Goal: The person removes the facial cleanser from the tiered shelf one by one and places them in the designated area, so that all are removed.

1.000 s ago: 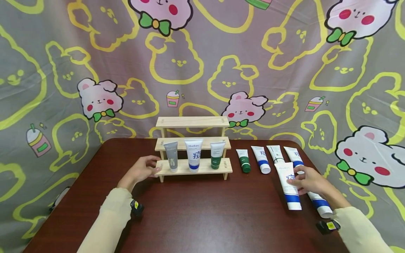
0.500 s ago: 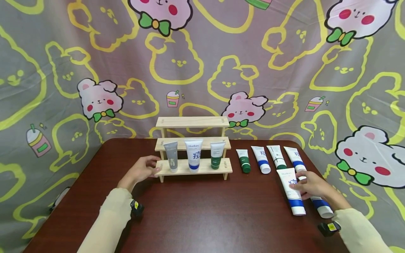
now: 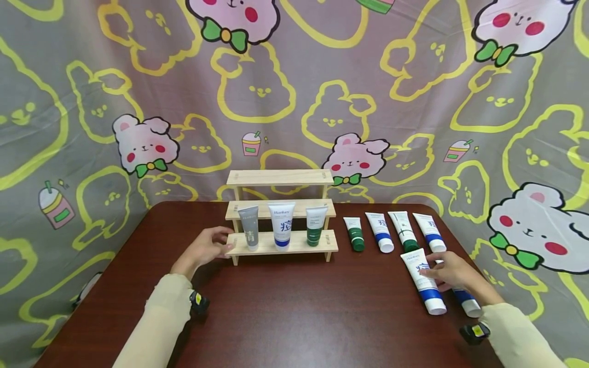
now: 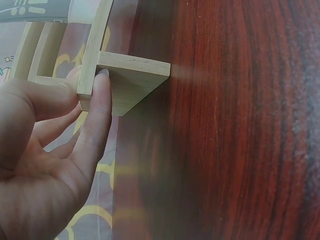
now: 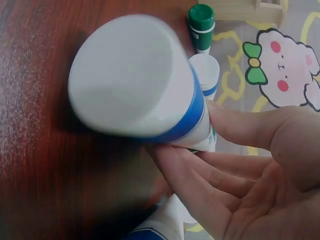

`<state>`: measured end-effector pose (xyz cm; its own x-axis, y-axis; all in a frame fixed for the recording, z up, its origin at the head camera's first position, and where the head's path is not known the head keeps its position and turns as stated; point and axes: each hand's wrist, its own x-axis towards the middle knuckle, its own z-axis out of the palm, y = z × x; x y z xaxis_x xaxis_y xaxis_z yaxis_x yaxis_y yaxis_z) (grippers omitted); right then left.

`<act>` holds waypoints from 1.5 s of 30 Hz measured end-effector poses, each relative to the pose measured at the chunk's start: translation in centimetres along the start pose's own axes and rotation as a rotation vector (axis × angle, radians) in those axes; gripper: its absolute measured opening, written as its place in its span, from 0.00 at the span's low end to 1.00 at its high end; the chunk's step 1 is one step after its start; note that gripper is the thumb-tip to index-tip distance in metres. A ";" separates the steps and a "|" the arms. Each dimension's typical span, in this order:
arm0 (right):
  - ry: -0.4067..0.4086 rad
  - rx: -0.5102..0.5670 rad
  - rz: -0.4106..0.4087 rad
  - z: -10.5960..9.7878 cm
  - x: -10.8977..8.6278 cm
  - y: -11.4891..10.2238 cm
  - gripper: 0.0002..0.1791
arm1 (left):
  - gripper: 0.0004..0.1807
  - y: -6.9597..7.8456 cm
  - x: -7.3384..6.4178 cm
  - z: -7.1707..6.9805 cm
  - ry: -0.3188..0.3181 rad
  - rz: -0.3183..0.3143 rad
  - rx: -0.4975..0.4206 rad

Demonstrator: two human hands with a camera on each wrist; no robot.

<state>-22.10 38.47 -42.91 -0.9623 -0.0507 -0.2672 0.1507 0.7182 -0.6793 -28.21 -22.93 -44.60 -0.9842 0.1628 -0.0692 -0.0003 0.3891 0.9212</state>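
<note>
My left hand (image 3: 204,249) pinches the left end of the lowest step of a pale wooden three-tier display stand (image 3: 279,177). In the left wrist view, thumb and fingers lie on either side of that board (image 4: 95,55). My right hand (image 3: 454,274) grips a white squeeze tube (image 3: 425,287) with a blue band, over the table's right side. Its white cap (image 5: 127,75) faces the right wrist camera. Whether the tube touches the table is hard to tell. Partly behind this hand lies another white-and-blue tube (image 3: 470,305).
On the lowest step stand a grey tube (image 3: 250,227), a white-and-blue tube (image 3: 282,227) and a white-and-green tube (image 3: 315,227). Right of the stand lie a small green-capped tube (image 3: 354,234), a blue-banded tube (image 3: 380,232), a green-capped tube (image 3: 403,230) and another blue-banded tube (image 3: 430,232).
My right hand has moved the held tube slightly toward the near edge, its cap end shifting right. The green-capped tube behind it is now more exposed. My left hand stays put.
</note>
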 end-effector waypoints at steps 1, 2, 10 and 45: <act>-0.001 -0.002 0.001 0.0 0.0 0.0 0.40 | 0.24 0.0 0.0 0.0 -0.003 0.003 0.001; -0.003 -0.002 0.003 0.1 0.1 0.0 0.39 | 0.24 0.0 0.0 0.0 -0.004 0.005 0.001; -0.054 -0.017 0.029 -0.3 0.1 -0.5 0.35 | 0.25 0.1 -0.1 0.0 0.004 -0.017 0.016; -0.082 -0.181 0.108 -1.3 -0.2 -1.7 0.34 | 0.24 0.1 0.0 0.2 -0.003 0.000 0.010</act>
<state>-22.47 38.19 -40.78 -0.9202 -0.0180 -0.3911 0.2014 0.8348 -0.5123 -28.19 -22.73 -44.58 -0.9837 0.1657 -0.0700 0.0017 0.3978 0.9175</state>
